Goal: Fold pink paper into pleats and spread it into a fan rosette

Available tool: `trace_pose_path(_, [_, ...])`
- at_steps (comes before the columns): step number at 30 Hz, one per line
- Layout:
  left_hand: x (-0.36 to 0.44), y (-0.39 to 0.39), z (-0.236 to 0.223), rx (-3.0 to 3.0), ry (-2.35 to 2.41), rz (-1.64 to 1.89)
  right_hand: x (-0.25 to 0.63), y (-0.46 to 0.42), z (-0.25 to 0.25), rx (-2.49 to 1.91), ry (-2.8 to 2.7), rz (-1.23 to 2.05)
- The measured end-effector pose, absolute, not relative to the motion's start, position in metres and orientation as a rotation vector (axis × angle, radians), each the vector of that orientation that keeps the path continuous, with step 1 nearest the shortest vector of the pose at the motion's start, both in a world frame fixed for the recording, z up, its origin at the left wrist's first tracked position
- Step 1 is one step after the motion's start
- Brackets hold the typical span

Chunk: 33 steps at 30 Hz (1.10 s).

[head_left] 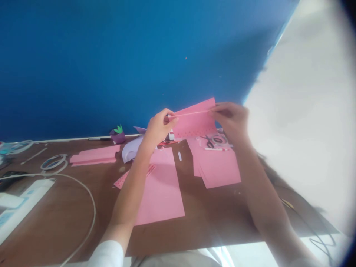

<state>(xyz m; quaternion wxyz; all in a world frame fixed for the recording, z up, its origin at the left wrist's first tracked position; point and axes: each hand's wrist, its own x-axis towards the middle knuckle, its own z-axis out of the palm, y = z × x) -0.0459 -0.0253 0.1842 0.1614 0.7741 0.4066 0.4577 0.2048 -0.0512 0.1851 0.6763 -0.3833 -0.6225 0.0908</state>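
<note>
Between both hands, raised above the table's far side, is a pink sheet of paper (193, 120) with a crease across it and a row of dark dots along its lower edge. My left hand (161, 124) pinches its left end between thumb and fingers. At the right end, my right hand (230, 115) grips it the same way. Below lies a large pink sheet (161, 193), partly covered by my left forearm. A dotted pink strip (122, 180) pokes out from under that forearm. More pink sheets (221, 168) rest to the right, with black-handled scissors (207, 141) on them.
On the brown table (105, 207) a white power strip (25, 207) and a looping white cable (93, 200) lie at left. Folded pink paper (96, 155), a purple pot (118, 137) and lilac paper (130, 149) sit near the blue wall (125, 66). A pen (217, 149) lies by the scissors.
</note>
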Motion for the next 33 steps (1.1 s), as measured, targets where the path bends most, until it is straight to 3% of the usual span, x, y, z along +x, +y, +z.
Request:
trace_pose_path(12, [-0.040, -0.015, 0.186, 2.058, 0.911, 1.582, 0.203, -0.053, 0.184, -0.885, -1.474, 0.135])
trace_pose_path(26, [-0.031, -0.032, 0.194, 2.193, 0.787, 1.503, 0.200, -0.054, 0.185, -0.845, -1.548, 0.080])
trace_pose_path(33, [-0.028, -0.030, 0.192, 2.137, 0.822, 1.736, 0.200, -0.054, 0.183, -0.858, -1.501, 0.049])
